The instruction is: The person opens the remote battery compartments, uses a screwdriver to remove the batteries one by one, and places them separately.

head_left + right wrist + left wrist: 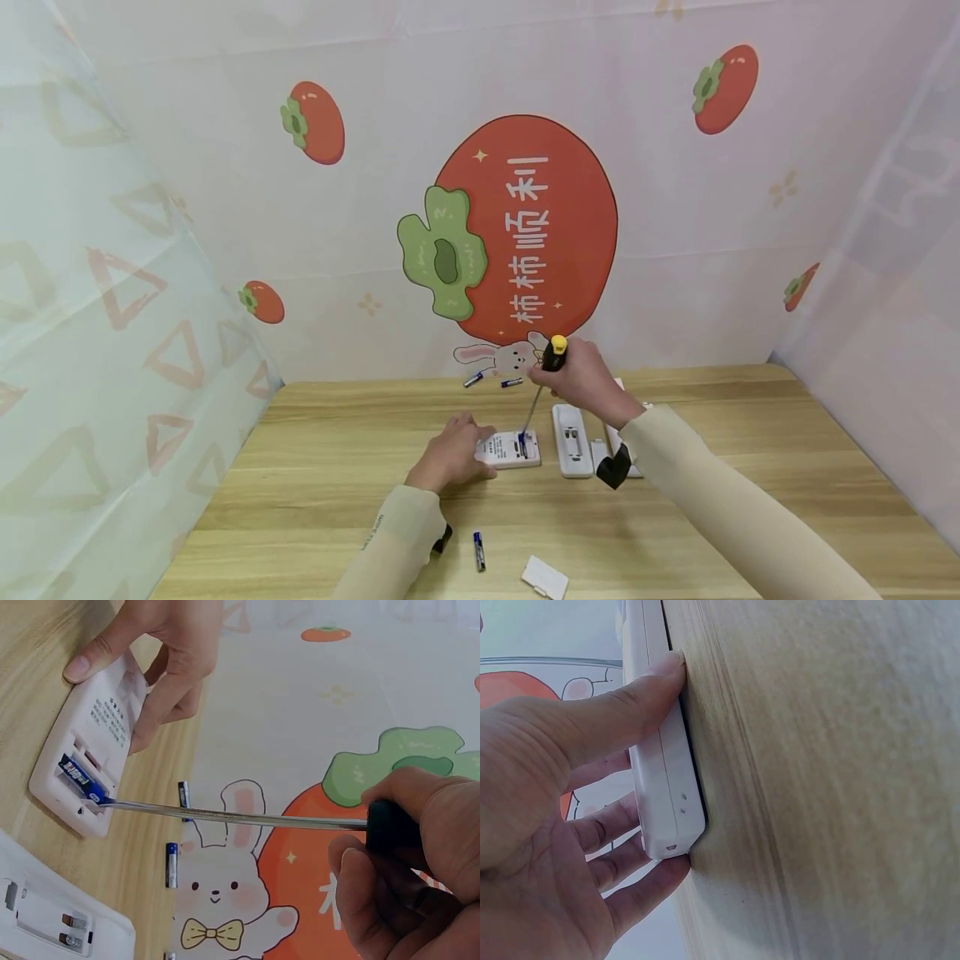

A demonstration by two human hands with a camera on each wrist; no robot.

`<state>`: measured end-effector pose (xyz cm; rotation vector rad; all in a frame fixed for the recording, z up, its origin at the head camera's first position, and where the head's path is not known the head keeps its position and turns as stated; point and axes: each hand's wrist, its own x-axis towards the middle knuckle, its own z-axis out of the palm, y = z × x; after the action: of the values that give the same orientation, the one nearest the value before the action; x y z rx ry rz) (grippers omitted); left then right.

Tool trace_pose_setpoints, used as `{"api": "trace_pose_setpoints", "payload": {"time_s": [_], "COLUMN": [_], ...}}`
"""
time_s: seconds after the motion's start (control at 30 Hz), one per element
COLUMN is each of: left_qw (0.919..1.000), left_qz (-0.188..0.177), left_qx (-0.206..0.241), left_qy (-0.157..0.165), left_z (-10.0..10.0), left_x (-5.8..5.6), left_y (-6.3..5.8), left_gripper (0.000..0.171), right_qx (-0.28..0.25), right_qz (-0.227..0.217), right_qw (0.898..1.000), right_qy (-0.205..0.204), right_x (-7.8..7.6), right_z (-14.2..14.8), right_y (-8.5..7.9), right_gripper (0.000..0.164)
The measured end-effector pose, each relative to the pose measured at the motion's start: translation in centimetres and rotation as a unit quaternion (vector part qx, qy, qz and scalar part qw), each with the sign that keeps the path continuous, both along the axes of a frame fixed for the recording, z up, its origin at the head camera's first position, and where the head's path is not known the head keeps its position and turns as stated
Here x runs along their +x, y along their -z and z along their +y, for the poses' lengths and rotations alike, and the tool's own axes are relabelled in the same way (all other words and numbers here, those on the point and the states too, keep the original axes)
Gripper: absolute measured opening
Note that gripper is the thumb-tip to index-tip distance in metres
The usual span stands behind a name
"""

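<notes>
My left hand [453, 454] holds a white remote control [495, 451] on the table, thumb on one long side and fingers around the other side and end. The back of the remote faces up, its battery compartment uncovered. One blue battery [84, 780] lies slanted in that compartment. My right hand [588, 379] grips a screwdriver [555, 353] by its black and yellow handle. Its long metal shaft [247, 818] slopes down to the compartment, and the tip touches the end of the battery, as the right wrist view shows.
A second white remote [572, 460] lies to the right with its compartment uncovered. More white pieces [598, 451] lie partly hidden under my right wrist. Loose batteries [473, 379] are at the table's back; another battery [479, 552] and a white cover [545, 577] lie in front.
</notes>
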<state>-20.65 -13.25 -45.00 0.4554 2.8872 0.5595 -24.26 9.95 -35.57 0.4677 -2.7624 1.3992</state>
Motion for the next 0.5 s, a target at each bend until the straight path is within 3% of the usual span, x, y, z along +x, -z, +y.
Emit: {"api": "trace_pose_setpoints", "payload": {"time_s": [0.27,0.5], "left_qw": [1.0,1.0], "left_qz": [0.004,0.003], "left_qx": [-0.003,0.0], "left_qy": [0.004,0.001], "left_z": [-0.1,0.0], "left_x": [0.0,0.0], "left_y": [0.1,0.0], "left_gripper": [0.066,0.066], "right_qx": [0.008,0.005], "right_qz": [0.065,0.075], "right_qw": [0.997,0.996], "right_qy": [-0.041,-0.044], "right_x": [0.9,1.2], "right_z": [0.1,0.2], "right_y": [0.5,0.6], "right_gripper": [0.027,0.029]}}
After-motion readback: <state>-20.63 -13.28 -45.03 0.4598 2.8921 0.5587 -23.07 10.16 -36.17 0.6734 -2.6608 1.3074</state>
